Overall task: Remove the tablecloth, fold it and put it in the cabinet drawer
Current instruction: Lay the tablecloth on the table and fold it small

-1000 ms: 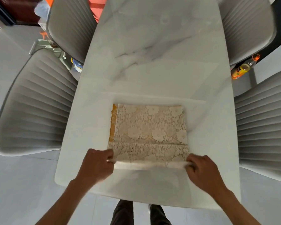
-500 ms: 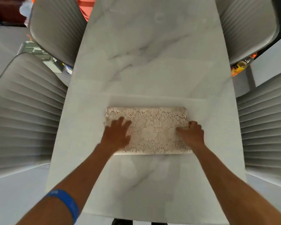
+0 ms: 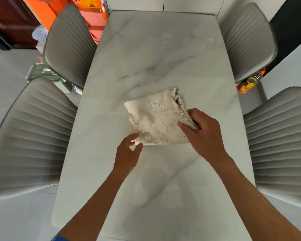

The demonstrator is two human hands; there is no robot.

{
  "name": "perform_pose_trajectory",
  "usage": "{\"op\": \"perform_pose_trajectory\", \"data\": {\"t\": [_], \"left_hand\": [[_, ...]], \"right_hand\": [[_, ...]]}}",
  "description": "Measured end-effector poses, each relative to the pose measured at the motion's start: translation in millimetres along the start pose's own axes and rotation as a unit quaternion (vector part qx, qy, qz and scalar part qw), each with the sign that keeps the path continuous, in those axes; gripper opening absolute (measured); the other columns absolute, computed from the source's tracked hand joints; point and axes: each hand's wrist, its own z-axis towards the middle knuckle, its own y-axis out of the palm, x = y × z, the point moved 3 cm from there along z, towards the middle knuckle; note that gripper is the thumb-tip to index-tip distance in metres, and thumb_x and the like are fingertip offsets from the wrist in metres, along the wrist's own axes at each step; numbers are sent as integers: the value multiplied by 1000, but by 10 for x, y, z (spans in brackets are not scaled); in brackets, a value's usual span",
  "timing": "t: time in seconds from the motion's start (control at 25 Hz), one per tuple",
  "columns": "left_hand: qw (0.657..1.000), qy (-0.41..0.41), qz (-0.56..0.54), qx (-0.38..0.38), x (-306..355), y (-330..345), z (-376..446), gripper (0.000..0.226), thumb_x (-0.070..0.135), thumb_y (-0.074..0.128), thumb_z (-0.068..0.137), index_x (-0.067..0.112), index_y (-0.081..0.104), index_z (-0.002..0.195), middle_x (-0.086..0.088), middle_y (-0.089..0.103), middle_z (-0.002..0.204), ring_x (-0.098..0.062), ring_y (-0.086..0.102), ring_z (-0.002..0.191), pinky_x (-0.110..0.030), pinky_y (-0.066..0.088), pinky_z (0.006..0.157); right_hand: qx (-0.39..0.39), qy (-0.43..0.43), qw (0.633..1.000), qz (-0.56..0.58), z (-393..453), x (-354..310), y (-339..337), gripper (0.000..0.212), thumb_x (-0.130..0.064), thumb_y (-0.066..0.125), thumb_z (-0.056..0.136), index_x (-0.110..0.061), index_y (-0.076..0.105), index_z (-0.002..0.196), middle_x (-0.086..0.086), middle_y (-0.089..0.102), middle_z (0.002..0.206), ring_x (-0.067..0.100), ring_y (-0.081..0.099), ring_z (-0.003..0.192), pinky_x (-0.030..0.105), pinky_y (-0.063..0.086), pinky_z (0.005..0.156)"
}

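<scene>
The cream lace tablecloth [image 3: 153,119] is folded into a small thick bundle and sits tilted, partly lifted, over the middle of the white marble table [image 3: 163,49]. My right hand [image 3: 202,133] grips its right edge, fingers wrapped around the stacked layers. My left hand [image 3: 129,152] touches the bundle's near left corner with fingers spread; it looks blurred. No cabinet or drawer is in view.
Two grey ribbed chairs stand on the left [image 3: 33,133] [image 3: 69,42] and two on the right [image 3: 281,140] [image 3: 247,39]. An orange bottle [image 3: 248,82] lies on the floor at the right. Orange and pink items [image 3: 94,16] stand beyond the table's far left corner.
The cloth was folded in half away from me, pressed flat, then folded again into a smaller bundle. My right hand now lifts its right edge; my left hand slid to the near corner.
</scene>
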Motion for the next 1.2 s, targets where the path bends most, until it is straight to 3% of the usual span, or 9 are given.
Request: {"op": "perform_pose_trajectory", "data": {"t": [0.12,0.24,0.32,0.44,0.6,0.8,1.0,1.12,1.2], "left_hand": [[951,-119,-286,-9,195,-164,-62,18,26,56,97,22,71,105,-1,73,103,-18,69,93,-36,52,88],[891,-197,-408,-32,-24,-207,-208,40,48,49,96,17,71,110,-3,76,100,-19,71,88,-39,52,85],[890,-258,-375,-9,-341,-112,-373,39,48,54,95,18,64,117,-2,74,99,-20,69,88,-39,51,83],[957,-274,-86,34,-825,68,-643,39,35,70,87,20,56,121,-4,63,111,-24,62,101,-38,49,87],[978,-155,138,24,-890,332,-737,35,45,71,81,23,61,106,2,56,104,-18,59,99,-29,45,79],[956,-202,210,11,-944,471,-965,19,38,64,84,19,63,85,0,47,93,-27,58,100,-37,50,76],[968,-201,147,38,-1058,455,-1128,14,26,72,79,19,59,79,0,44,97,-25,54,97,-30,42,74],[976,-184,99,57,-1011,459,-1175,30,19,73,76,24,49,92,0,43,102,-25,56,90,-29,40,72],[980,-133,142,32,-1017,465,-1231,30,15,67,81,26,48,102,-2,44,110,-28,57,98,-30,44,73]], "right_hand": [[-13,-261,959,-110,-230,-469,-36,13,-1,58,88,-14,58,85,-4,69,97,22,59,78,31,43,67],[-42,-294,929,-218,-841,-321,226,23,8,58,82,-15,61,86,0,71,101,25,60,83,36,47,72],[-169,-239,914,-282,-1403,0,532,29,1,74,70,-19,66,89,-3,69,100,22,62,86,36,48,78],[-370,-148,864,-308,-2142,394,830,34,-25,81,60,-31,68,91,-13,68,104,13,65,98,36,46,93],[-302,74,920,-237,-2071,727,767,53,-31,66,83,-26,52,134,3,45,150,24,44,135,39,40,107],[-372,148,873,-278,-2053,952,803,60,-46,42,97,-36,20,153,-3,-6,165,26,5,151,39,22,118],[-283,202,919,-187,-2039,994,791,35,-22,60,90,-21,61,125,0,34,156,26,35,139,38,35,110],[-117,357,923,-89,-1990,1012,732,20,-6,60,86,-17,59,102,3,46,125,21,59,97,35,49,84],[-113,427,895,-62,-2056,1057,702,17,-4,58,86,-20,55,91,3,52,107,17,58,78,34,49,71]]}}
